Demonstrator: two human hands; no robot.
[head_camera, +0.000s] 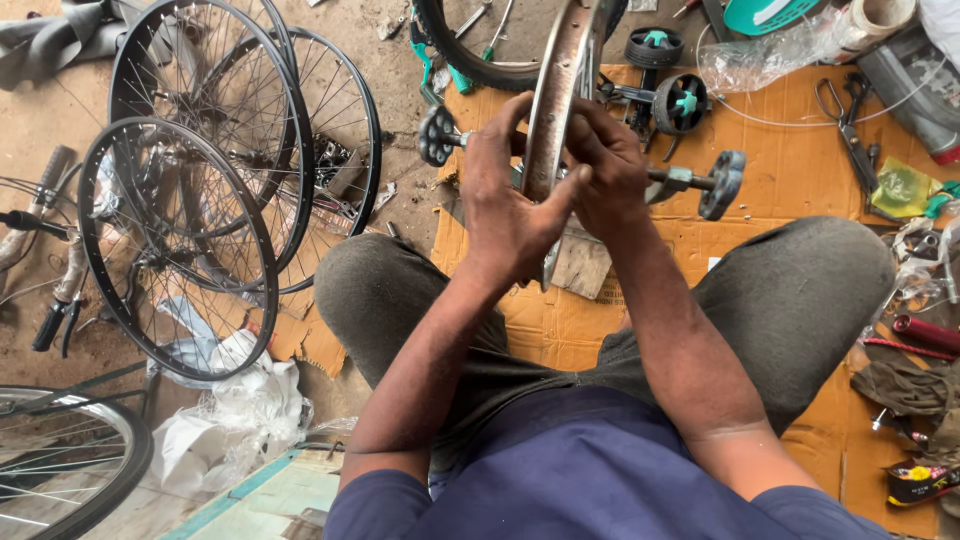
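Nearest the camera, a person in a blue shirt and grey trousers is sitting cross-legged on flattened cardboard (800, 180) spread over the floor, both forearms reaching forward over the lap. The left hand (505, 215) is gripping the near edge of a bare metal wheel rim (560, 90), its thumb stretching across to the rim's right side and its fingers curling behind. The right hand (610, 170) is pressing against the rim's other face, fingers bunched and clenched on it, touching the left thumb. The rim is standing upright on edge between the knees, running away from the person toward the top of the view, its lower end hidden behind the hands. Just beyond the hands, small black training wheels (722, 183) with grey and teal hubs are lying on the cardboard on either side of the rim. Farther right, a pair of scissors (848, 120) is resting near a clear plastic bag (760, 55). Off to the left, well apart from the hands, several black spoked bicycle wheels (180, 250) are leaning together on the dirt floor, with crumpled white plastic (235, 405) below them.
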